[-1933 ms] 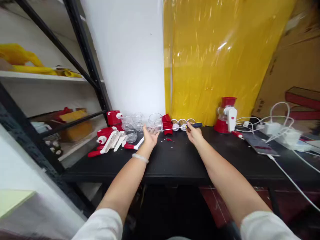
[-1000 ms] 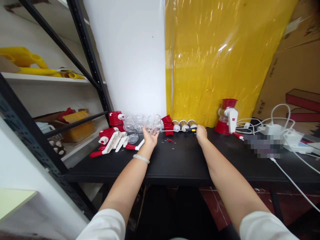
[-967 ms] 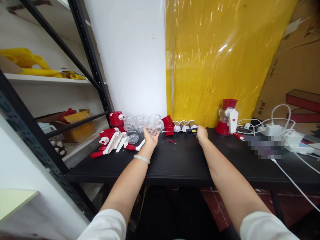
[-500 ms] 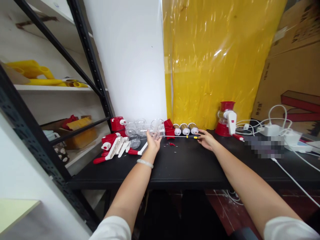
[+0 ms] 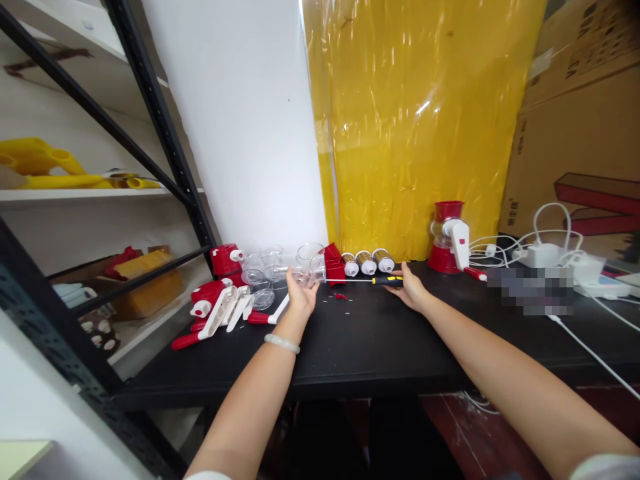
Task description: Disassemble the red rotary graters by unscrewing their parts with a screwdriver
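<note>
Behind the long black table [image 5: 350, 360] hang a white board [image 5: 235, 120] and a shiny yellow sheet [image 5: 425, 133]. To one side is a rack [image 5: 80, 194] with yellow rolls [image 5: 40, 160] on it. On the other side is a big brown box [image 5: 565, 140].

The left hand [image 5: 303, 298] holds a clear plastic part [image 5: 316, 270] near the back of the table. Its thumb points up, and its other fingers bend under the part, so the part is pinched between them. A pale bracelet [image 5: 283, 343] goes around the left wrist.

The right hand [image 5: 411, 288] is at the end of the black and yellow handle of a screwdriver [image 5: 387, 281]. Its thumb sticks up and the fingers are a bit bent, but I cannot tell how tightly they squeeze. The screwdriver lies flat, like a bridge between the two hands, and its thin metal rod reaches the edge of the clear part.

Just behind the rod are red plastic pieces [image 5: 335, 263] and three round metal drums [image 5: 367, 263] in a row. Small red bits [image 5: 341, 297] lie on the table below it. By the left hand are clear cups [image 5: 260, 293], white and red cranks [image 5: 217, 313] and red bodies [image 5: 210, 293]. Past the right hand, a red and white grinder [image 5: 447, 237] stands up beside white cords [image 5: 495, 250].
</note>
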`<state>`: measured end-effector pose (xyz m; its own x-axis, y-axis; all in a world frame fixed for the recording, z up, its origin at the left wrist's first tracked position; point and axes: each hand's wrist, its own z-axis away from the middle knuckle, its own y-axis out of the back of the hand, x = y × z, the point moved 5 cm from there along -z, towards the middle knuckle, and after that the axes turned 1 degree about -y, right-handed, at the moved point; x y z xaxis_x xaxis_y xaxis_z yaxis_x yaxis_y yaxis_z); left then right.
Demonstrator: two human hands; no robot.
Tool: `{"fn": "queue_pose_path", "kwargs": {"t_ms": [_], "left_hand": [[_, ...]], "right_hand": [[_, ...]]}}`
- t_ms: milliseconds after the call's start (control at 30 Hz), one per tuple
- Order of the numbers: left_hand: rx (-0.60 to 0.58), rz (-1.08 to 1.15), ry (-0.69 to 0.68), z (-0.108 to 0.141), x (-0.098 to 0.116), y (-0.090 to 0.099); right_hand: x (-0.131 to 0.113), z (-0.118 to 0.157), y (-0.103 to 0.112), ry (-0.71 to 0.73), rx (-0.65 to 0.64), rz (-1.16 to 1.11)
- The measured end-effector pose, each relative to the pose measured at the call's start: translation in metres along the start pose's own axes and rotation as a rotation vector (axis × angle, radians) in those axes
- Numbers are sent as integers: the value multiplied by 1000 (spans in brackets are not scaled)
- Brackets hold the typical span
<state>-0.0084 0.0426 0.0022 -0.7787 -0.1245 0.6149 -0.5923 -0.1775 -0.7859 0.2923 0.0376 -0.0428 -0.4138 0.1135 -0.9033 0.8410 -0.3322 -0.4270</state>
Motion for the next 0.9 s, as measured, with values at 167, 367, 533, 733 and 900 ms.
{"fn": "queue_pose_path", "kwargs": {"t_ms": [167, 367, 533, 733, 900], "left_hand": [[14, 10, -19, -1, 2, 1], [10, 1, 3, -3, -1, 1], [11, -12, 36, -3, -5, 2], [0, -20, 32, -3, -6, 0], [-2, -23, 32, -3, -6, 0]], "right_hand": [[-5, -2, 3, 51, -31, 63], [-20, 1, -3, 89, -90, -50], [-25, 5, -7, 5, -192, -148], [-17, -4, 5, 78, -57, 164], [-23, -5, 5, 162, -83, 120]]}}
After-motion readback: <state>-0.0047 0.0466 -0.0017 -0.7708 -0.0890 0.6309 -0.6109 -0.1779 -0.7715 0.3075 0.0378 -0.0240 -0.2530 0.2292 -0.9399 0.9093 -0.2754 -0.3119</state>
